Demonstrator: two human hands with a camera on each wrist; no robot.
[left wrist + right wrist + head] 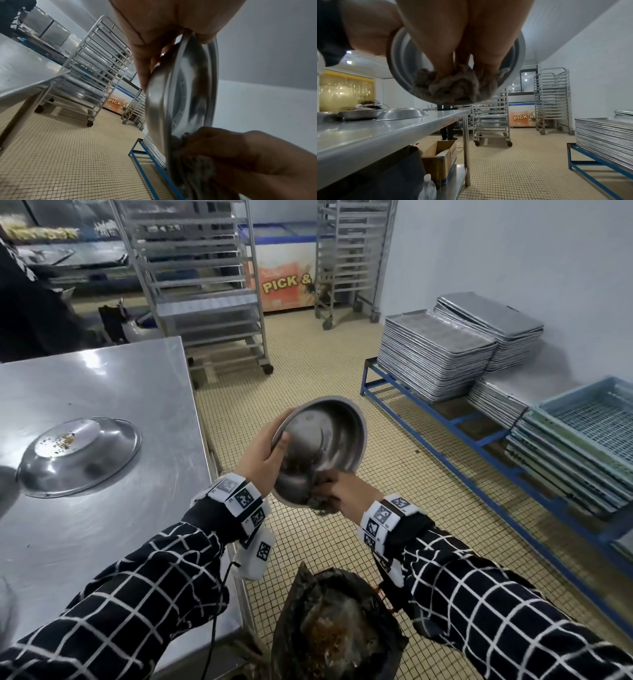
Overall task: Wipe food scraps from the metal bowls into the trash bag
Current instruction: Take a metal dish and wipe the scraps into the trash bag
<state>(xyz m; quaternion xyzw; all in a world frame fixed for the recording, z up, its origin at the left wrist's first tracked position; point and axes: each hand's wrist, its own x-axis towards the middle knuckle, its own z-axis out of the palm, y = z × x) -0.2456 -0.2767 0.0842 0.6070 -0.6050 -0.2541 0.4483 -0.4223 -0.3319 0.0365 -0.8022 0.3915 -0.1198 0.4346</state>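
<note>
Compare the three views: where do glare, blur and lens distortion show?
Head view: glare streaks the steel table; rack uprights bow. Left wrist view: the left hand looms blurred; the tilted bowl smears reflections. Right wrist view: the right hand's fingers and cloth are soft; walls curve.

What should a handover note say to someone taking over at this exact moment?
Left hand grips the rim of the tilted metal bowl, held above the trash bag. Right hand presses a grey rag at the bowl's lower edge, mid-wipe. Done: this bowl's inside looks mostly clear. Left: finish the sweep into the bag; the overturned bowl on the steel table has crumbs on its base, and more dishes sit further along.
</note>
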